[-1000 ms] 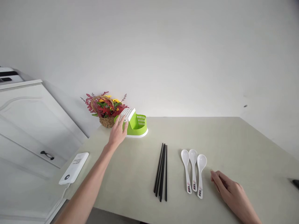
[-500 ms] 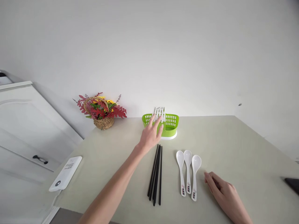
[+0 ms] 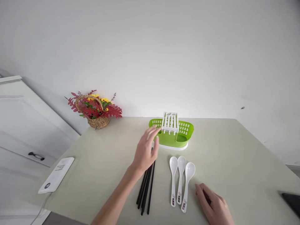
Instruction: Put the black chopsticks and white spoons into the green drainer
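Observation:
A green cutlery holder (image 3: 179,137) with a white slotted insert on top (image 3: 170,122) stands on the pale table (image 3: 234,156), near its middle. My left hand (image 3: 145,151) hovers just left of the holder with fingers apart and nothing in it, above the far ends of a bundle of black chopsticks (image 3: 146,190). Three white spoons (image 3: 180,178) lie side by side right of the chopsticks. My right hand (image 3: 214,204) rests on the table right of the spoons, fingers loosely curled and holding nothing.
A wicker basket of red and yellow flowers (image 3: 95,109) sits at the table's back left corner. A white power bank (image 3: 56,174) with a cable lies at the left edge. A white cabinet door (image 3: 25,125) stands to the left. A dark object (image 3: 292,200) shows at the right edge.
My left hand slid the green holder from beside the flower basket to the middle of the table behind the spoons, then let it go and drew back. My right hand stayed put.

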`<action>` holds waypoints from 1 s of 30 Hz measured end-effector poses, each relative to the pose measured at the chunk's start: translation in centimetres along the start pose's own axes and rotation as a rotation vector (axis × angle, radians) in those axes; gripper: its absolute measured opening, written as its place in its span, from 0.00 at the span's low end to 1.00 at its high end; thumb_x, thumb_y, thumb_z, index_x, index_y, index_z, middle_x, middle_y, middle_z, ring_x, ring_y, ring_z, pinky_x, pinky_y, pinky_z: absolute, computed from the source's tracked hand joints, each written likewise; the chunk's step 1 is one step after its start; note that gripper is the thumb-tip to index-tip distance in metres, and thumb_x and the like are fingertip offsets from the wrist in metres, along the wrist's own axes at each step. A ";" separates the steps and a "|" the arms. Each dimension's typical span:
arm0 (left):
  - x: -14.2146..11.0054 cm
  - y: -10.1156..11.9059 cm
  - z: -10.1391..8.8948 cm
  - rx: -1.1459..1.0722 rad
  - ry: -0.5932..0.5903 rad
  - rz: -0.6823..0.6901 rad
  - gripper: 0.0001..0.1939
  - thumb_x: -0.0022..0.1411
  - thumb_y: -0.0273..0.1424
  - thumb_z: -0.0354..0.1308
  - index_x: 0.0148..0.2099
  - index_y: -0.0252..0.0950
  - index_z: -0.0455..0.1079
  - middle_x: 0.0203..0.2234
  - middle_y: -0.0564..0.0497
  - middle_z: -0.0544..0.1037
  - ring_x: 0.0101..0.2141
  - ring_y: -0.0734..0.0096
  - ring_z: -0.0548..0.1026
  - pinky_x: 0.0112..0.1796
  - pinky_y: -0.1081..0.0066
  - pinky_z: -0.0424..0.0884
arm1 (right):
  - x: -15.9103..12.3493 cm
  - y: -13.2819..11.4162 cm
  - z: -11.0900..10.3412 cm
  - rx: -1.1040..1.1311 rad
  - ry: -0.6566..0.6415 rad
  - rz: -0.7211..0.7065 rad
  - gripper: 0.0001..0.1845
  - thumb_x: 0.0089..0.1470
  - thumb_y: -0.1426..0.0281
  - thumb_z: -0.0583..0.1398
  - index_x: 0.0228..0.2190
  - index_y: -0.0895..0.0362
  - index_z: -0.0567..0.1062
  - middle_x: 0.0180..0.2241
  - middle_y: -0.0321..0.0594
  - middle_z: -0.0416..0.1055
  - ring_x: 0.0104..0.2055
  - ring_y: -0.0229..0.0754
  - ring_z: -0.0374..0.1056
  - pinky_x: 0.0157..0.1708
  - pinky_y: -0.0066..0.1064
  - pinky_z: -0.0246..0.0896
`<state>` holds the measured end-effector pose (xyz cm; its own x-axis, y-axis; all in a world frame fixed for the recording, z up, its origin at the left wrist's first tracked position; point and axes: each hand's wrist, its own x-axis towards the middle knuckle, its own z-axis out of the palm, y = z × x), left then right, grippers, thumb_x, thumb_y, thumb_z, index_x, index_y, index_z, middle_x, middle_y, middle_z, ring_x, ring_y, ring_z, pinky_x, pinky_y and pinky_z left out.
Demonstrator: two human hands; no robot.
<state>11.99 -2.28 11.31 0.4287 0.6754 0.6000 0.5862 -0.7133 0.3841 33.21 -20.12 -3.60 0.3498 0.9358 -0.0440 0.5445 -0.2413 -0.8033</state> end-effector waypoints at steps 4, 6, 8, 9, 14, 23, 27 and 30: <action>-6.2 -2.2 -1.6 -0.013 0.082 -0.334 0.12 0.76 0.36 0.46 0.50 0.38 0.69 0.38 0.47 0.77 0.37 0.68 0.77 0.41 0.68 0.75 | -0.1 0.2 0.3 -0.011 -0.016 -0.001 0.26 0.64 0.45 0.49 0.25 0.50 0.66 0.22 0.32 0.65 0.26 0.39 0.56 0.30 0.24 0.60; -9.8 -2.7 -1.8 -0.045 -0.049 -0.463 0.13 0.76 0.39 0.46 0.48 0.39 0.68 0.32 0.51 0.76 0.28 0.71 0.73 0.33 0.70 0.73 | 0.0 0.5 0.2 -0.019 -0.039 0.000 0.26 0.64 0.45 0.49 0.25 0.50 0.66 0.23 0.33 0.66 0.26 0.39 0.57 0.30 0.24 0.60; -13.0 -2.8 -1.9 -0.068 -0.153 -0.518 0.14 0.76 0.41 0.45 0.47 0.39 0.67 0.29 0.53 0.74 0.25 0.71 0.71 0.31 0.71 0.71 | 0.2 0.8 0.0 -0.036 -0.074 0.000 0.26 0.63 0.45 0.49 0.25 0.50 0.65 0.23 0.33 0.66 0.26 0.39 0.57 0.30 0.24 0.61; -14.3 -2.6 -1.8 -0.073 -0.187 -0.527 0.14 0.76 0.42 0.44 0.47 0.40 0.67 0.29 0.52 0.74 0.26 0.70 0.71 0.31 0.71 0.71 | 0.3 1.0 -0.2 -0.048 -0.092 -0.001 0.26 0.63 0.44 0.49 0.25 0.50 0.65 0.22 0.33 0.66 0.25 0.39 0.57 0.29 0.24 0.61; -17.9 -1.6 -1.7 -0.033 -0.256 -0.479 0.13 0.75 0.42 0.47 0.47 0.40 0.66 0.32 0.49 0.75 0.35 0.64 0.75 0.39 0.66 0.72 | 0.1 0.8 -0.6 -0.073 -0.099 0.000 0.26 0.62 0.44 0.50 0.24 0.50 0.64 0.21 0.33 0.61 0.25 0.39 0.55 0.27 0.24 0.59; -19.3 -2.0 -1.6 0.035 -0.246 -0.359 0.10 0.74 0.39 0.49 0.47 0.40 0.66 0.31 0.51 0.72 0.35 0.63 0.74 0.40 0.64 0.72 | -0.4 -0.1 -0.5 -0.056 -0.031 0.011 0.27 0.62 0.43 0.49 0.25 0.50 0.68 0.21 0.32 0.61 0.25 0.39 0.54 0.27 0.24 0.57; -19.7 -2.2 -1.5 0.075 -0.184 -0.338 0.08 0.73 0.38 0.50 0.47 0.40 0.66 0.31 0.51 0.72 0.34 0.62 0.74 0.39 0.63 0.73 | -0.4 -0.1 -0.5 -0.052 -0.026 0.014 0.28 0.62 0.43 0.49 0.26 0.50 0.69 0.23 0.33 0.65 0.26 0.39 0.56 0.28 0.25 0.58; -19.9 -2.6 -1.8 0.103 -0.152 -0.337 0.07 0.73 0.37 0.50 0.45 0.40 0.65 0.30 0.51 0.72 0.33 0.63 0.74 0.39 0.62 0.73 | -0.5 -0.2 -0.4 -0.051 -0.002 0.009 0.29 0.62 0.42 0.49 0.25 0.51 0.69 0.23 0.33 0.67 0.26 0.39 0.56 0.28 0.25 0.58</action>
<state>0.73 -14.22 -0.36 0.2927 0.8944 0.3382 0.7744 -0.4292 0.4649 33.26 -20.60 -3.16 0.3530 0.9342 -0.0522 0.5800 -0.2623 -0.7713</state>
